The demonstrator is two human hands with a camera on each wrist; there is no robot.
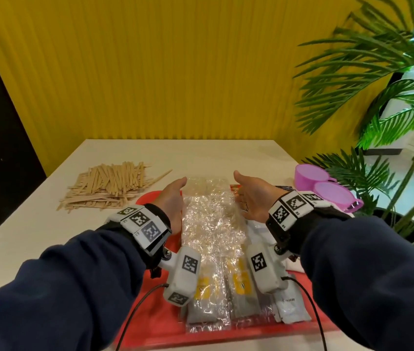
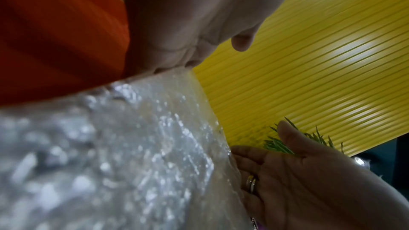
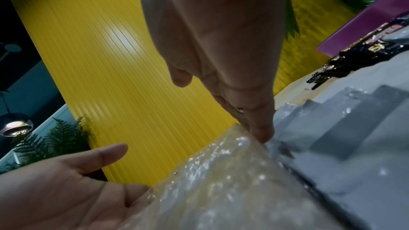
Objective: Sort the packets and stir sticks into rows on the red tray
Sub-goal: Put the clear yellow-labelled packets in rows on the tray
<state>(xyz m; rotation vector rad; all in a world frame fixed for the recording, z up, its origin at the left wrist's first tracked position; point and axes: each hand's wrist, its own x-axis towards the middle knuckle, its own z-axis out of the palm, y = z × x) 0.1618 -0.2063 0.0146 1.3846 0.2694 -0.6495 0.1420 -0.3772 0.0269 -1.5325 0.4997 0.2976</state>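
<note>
In front of me the tray (image 1: 150,323) sits on the table (image 1: 49,224), with a run of packets (image 1: 212,224) down its middle. My left hand (image 1: 173,201) flanks that run on its left, my right hand (image 1: 254,198) on its right. The stir sticks (image 1: 107,187) lie piled on the table behind and left of the tray; two cups (image 1: 327,188) stand to the far right, a plant (image 1: 390,110) beyond them.

Red tray (image 1: 155,323); pale wooden stir sticks (image 1: 107,186); clear crinkled packets (image 1: 213,224); purple cups (image 1: 327,188); yellow ribbed wall (image 1: 163,72).
</note>
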